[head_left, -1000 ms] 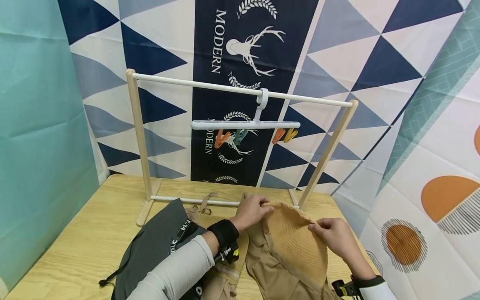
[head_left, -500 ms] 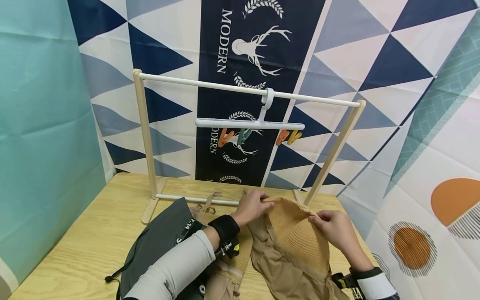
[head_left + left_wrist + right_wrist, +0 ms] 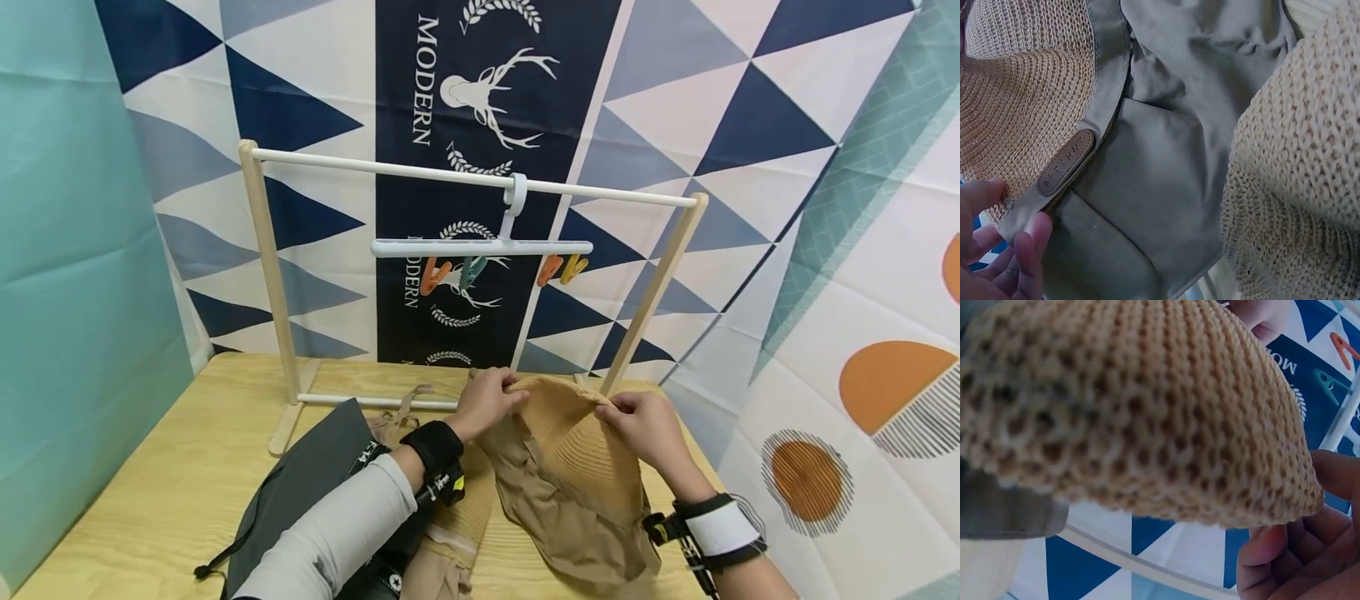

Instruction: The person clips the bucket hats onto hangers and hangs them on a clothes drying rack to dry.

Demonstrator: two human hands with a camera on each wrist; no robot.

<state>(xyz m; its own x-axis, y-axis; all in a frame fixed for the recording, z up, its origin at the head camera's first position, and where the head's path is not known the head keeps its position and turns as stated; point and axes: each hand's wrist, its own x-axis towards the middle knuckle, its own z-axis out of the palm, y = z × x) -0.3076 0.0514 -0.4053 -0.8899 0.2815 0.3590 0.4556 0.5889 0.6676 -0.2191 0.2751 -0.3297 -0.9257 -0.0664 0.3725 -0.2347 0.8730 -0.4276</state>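
A tan woven sun hat point(image 3: 592, 454) with a brown cloth flap point(image 3: 536, 508) is held up above the table by both hands. My left hand point(image 3: 487, 406) pinches its far left edge; in the left wrist view the fingers point(image 3: 1038, 232) grip the cloth band beside a brown oval label point(image 3: 1066, 162). My right hand point(image 3: 652, 427) pinches the right part of the woven brim, with thumb and fingers on its edge in the right wrist view. Under my left forearm lie a dark grey hat point(image 3: 300, 492) with a lettered strap and another tan woven hat point(image 3: 468, 500).
Behind the hats stands a wooden rack point(image 3: 270, 275) with a white top rail point(image 3: 375, 167). A pale blue hanger point(image 3: 480, 247) hangs from it, carrying orange, green and yellow clips point(image 3: 573, 268). Patterned cloth covers the walls round the wooden table point(image 3: 142, 475).
Both hands have raised the tan hat slightly and moved it toward the rack. More of the brown flap's lower edge shows. The grip stays the same, and the head view has shifted a little.
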